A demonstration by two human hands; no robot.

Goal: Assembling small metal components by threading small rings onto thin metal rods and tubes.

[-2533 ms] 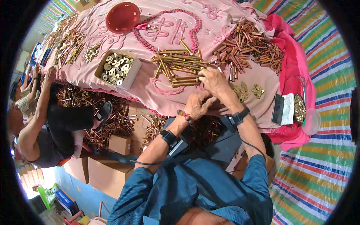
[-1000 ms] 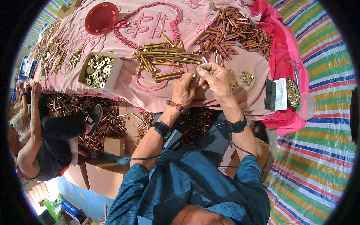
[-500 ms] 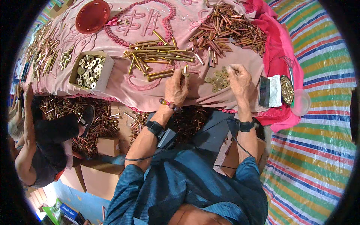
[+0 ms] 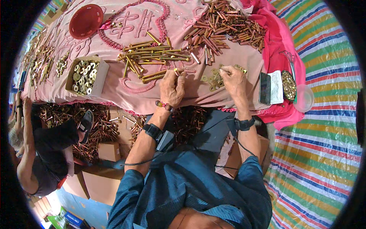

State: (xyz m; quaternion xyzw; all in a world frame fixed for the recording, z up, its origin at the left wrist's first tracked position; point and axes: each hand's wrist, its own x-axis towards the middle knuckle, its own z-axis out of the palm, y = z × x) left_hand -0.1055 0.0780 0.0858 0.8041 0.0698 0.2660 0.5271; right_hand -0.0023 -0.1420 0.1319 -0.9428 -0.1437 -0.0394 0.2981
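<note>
Reviewing surface: pink cloth-covered surface, near edge running just ahead of both wrists, cloth hanging over it.
Left hand: left hand at the near edge, grip closed around a brass bolt held upright, its head above the fingers.
Right hand: right hand flat on the cloth, fingertips pinched on one piece in a small cluster of brass nuts; how tight that grip is cannot be told.
Open room, centre: bare cloth between the two hands and left of the left hand, toward the cardboard box of washers.
Crowded zones: pile of long brass bolts just beyond the left hand; heap of copper-coloured bolts beyond the right hand.
Right edge: dark phone and a dish of small brass parts near the right hand, close to the cloth's edge.
Far corner: red bowl, well apart from both hands.
Neighbour: another person's arm at the left, below the surface edge.
Change: a second ago the hands met at the bolt; now they are apart, the right one moved to the nuts.
</note>
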